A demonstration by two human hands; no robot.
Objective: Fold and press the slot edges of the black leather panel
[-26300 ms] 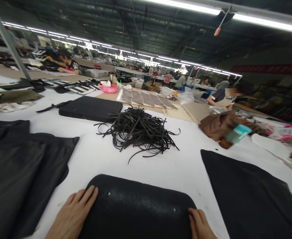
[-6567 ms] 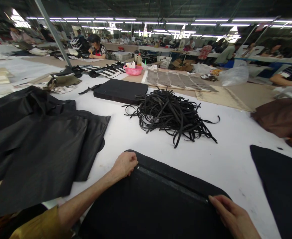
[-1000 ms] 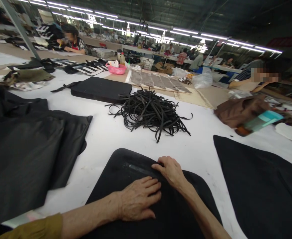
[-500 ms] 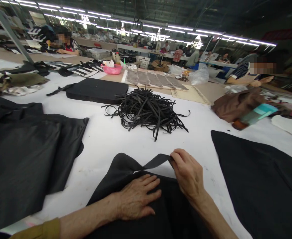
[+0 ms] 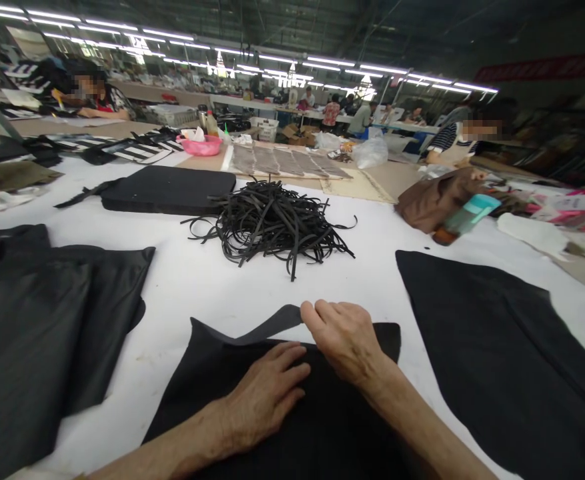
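Directly before me a black fabric piece [image 5: 192, 393] lies on the white tabletop [image 5: 172, 300]. My left hand [image 5: 267, 393] rests flat on it, fingers spread, holding nothing. At the fabric's far edge, my right hand [image 5: 345, 337] pinches the end of a narrow black strip [image 5: 272, 323]. The strip arches up from the left part of that edge, and white table shows in the gap beneath. Beyond both hands is a tangled heap of thin black strips [image 5: 277, 223].
Black fabric pieces lie at the left [image 5: 27, 340] and right [image 5: 497, 340]. Behind are a flat black stack [image 5: 167, 190], a pink basket [image 5: 201, 145], a brown cloth [image 5: 432, 200] and a teal-lidded bottle [image 5: 467, 217]. People sit at far tables.
The view has shifted, so most things appear further left. My right hand has come closer to my left hand and turned more knuckles-up, still pinching the strip. The fabric's far left corner now points up.
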